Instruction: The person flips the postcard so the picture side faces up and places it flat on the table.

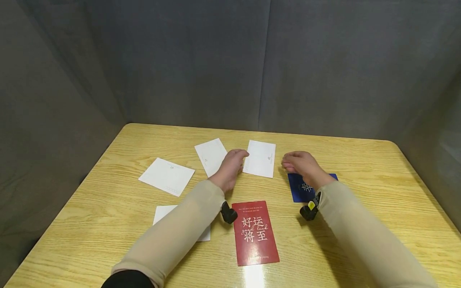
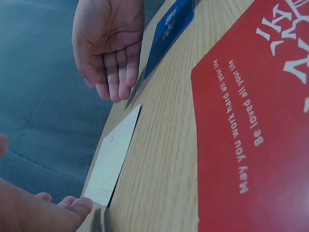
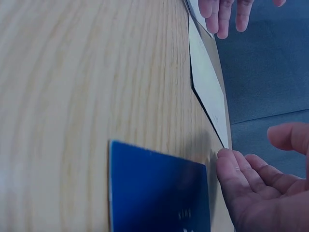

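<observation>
A white card [image 1: 260, 159] lies flat near the back of the table, between my two hands. My left hand [image 1: 230, 168] is at its left edge, palm turned inward and holding nothing. Across from it, my right hand [image 1: 304, 165] hovers over the far edge of a blue card [image 1: 297, 190] with white characters, partly covering it. The left wrist view shows the right hand's fingers [image 2: 113, 72] straight and its palm bare. In the right wrist view, the right fingers [image 3: 256, 176] are loosely extended beside the blue card, thumb apart.
A red card [image 1: 253, 250] printed "good luck" lies front centre on the wooden table [image 1: 108, 224]. Two more white cards, one left [image 1: 167, 176] and one behind the left hand [image 1: 209, 154], lie flat. Another white card [image 1: 163, 213] is partly hidden under the left sleeve. Grey curtain [image 1: 194, 64] surrounds the table.
</observation>
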### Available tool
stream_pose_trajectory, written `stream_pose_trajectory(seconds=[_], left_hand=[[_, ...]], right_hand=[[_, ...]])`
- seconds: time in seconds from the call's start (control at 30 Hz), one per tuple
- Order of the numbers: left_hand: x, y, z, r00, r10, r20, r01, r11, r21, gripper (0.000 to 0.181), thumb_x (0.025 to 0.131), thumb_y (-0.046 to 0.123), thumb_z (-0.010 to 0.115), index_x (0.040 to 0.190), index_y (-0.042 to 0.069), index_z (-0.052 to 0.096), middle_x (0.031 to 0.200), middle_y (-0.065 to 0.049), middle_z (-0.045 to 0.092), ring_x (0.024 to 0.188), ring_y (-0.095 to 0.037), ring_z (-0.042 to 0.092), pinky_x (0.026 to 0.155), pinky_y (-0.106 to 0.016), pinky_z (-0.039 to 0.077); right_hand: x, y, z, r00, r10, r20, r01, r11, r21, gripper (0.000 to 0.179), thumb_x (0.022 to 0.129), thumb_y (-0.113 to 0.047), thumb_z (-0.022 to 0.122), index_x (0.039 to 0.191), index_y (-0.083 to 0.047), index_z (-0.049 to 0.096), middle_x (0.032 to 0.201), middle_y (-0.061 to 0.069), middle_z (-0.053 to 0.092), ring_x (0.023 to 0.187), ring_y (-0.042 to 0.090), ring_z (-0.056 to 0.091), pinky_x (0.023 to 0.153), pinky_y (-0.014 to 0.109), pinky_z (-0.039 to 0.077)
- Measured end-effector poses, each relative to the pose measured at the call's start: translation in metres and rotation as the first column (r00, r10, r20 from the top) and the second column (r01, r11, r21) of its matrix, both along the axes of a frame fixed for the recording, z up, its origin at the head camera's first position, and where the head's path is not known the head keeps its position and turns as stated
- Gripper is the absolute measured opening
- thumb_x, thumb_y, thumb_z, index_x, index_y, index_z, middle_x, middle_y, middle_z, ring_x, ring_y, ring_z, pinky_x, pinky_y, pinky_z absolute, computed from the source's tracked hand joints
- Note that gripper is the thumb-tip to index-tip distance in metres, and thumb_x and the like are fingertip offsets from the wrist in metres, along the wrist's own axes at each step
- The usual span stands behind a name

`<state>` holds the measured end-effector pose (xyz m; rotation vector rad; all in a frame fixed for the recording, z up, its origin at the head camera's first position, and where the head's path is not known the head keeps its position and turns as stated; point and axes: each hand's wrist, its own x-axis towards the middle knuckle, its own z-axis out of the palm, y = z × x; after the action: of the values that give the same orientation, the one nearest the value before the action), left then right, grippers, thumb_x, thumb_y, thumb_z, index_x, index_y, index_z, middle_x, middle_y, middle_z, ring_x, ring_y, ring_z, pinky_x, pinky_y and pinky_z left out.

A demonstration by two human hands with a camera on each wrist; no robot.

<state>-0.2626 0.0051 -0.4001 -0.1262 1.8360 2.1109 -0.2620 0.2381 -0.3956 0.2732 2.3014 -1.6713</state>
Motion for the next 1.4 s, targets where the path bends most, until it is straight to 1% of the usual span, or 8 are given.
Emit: stream_pose_trajectory(seconds=[0.2,0.37,0.7,0.87,0.97,1.13,1.23,1.4], left_hand=[[-0.002,0.002,0.0,1.0,0.018,0.007,-0.018,1.0,0.005,0.054,0.1,0.02,0.054,0.146,-0.004,0.042,0.152,-0.02,0.035,0.138,-0.032,0.035,0.118,-0.041,0.03],[-0.003,0.003,-0.001,1.0,0.019,0.02,-0.019,1.0,0.007,0.056,0.1,0.02,0.054,0.149,-0.003,0.041,0.157,-0.022,0.032,0.144,-0.032,0.033,0.118,-0.04,0.03],[-0.005,0.006,-0.005,0.999,-0.003,0.032,0.003,1.0,-0.021,0.057,0.1,0.024,0.055,0.149,-0.002,0.042,0.159,-0.021,0.031,0.149,-0.036,0.028,0.122,-0.042,0.024],[-0.007,0.008,-0.007,1.0,-0.007,0.019,0.008,0.999,-0.042,0.056,0.1,0.023,0.054,0.149,-0.002,0.042,0.158,-0.02,0.033,0.149,-0.035,0.029,0.122,-0.043,0.024],[-0.008,0.009,-0.007,1.0,-0.012,0.009,0.013,0.999,-0.052,0.055,0.099,0.023,0.054,0.148,-0.002,0.043,0.158,-0.019,0.034,0.149,-0.035,0.029,0.122,-0.043,0.025],[-0.008,0.008,-0.009,1.0,-0.008,0.006,0.008,0.998,-0.067,0.056,0.098,0.023,0.054,0.148,-0.001,0.044,0.158,-0.018,0.035,0.149,-0.035,0.029,0.122,-0.043,0.025],[-0.009,0.007,-0.01,1.0,-0.008,0.015,0.009,0.998,-0.07,0.059,0.098,0.024,0.054,0.15,-0.001,0.042,0.159,-0.018,0.035,0.149,-0.034,0.029,0.122,-0.042,0.025],[-0.012,0.006,-0.01,0.999,-0.02,0.045,0.021,1.0,-0.009,0.065,0.1,0.022,0.052,0.156,-0.004,0.032,0.162,-0.02,0.027,0.151,-0.033,0.024,0.123,-0.041,0.021]], right_hand=[[-0.007,-0.008,-0.002,0.999,-0.018,0.028,0.019,0.999,-0.031,0.05,0.109,-0.015,0.049,0.148,0.014,0.04,0.129,0.02,0.059,0.091,0.006,0.063,0.086,0.02,0.056],[-0.011,-0.013,-0.002,0.999,-0.034,0.043,0.034,0.999,-0.018,0.049,0.109,-0.015,0.049,0.148,0.013,0.042,0.124,0.015,0.061,0.09,0.006,0.062,0.083,0.019,0.056],[-0.018,-0.017,-0.007,0.997,-0.061,0.046,0.064,0.996,-0.063,0.047,0.108,-0.011,0.049,0.146,0.015,0.042,0.098,0.002,0.063,0.083,0.003,0.06,0.078,0.017,0.055],[-0.02,-0.017,-0.004,0.997,-0.041,0.065,0.046,0.996,-0.077,0.048,0.108,-0.011,0.049,0.147,0.015,0.041,0.11,0.008,0.062,0.089,0.006,0.06,0.086,0.02,0.055],[-0.021,-0.016,-0.002,0.996,-0.027,0.086,0.036,0.993,-0.112,0.047,0.108,-0.011,0.048,0.146,0.015,0.041,0.112,0.008,0.062,0.091,0.007,0.062,0.09,0.023,0.055],[-0.021,-0.015,0.0,0.991,-0.046,0.129,0.069,0.98,-0.184,0.044,0.107,-0.009,0.05,0.144,0.014,0.043,0.093,0.001,0.068,0.085,0.007,0.066,0.087,0.024,0.056],[-0.022,-0.014,-0.001,0.986,-0.068,0.15,0.099,0.972,-0.214,0.044,0.107,-0.008,0.051,0.144,0.013,0.044,0.088,-0.001,0.069,0.083,0.007,0.067,0.086,0.024,0.057],[-0.022,-0.016,-0.005,0.986,-0.088,0.139,0.121,0.961,-0.251,0.044,0.106,-0.006,0.051,0.144,0.014,0.043,0.089,0.001,0.068,0.083,0.008,0.066,0.084,0.023,0.057]])
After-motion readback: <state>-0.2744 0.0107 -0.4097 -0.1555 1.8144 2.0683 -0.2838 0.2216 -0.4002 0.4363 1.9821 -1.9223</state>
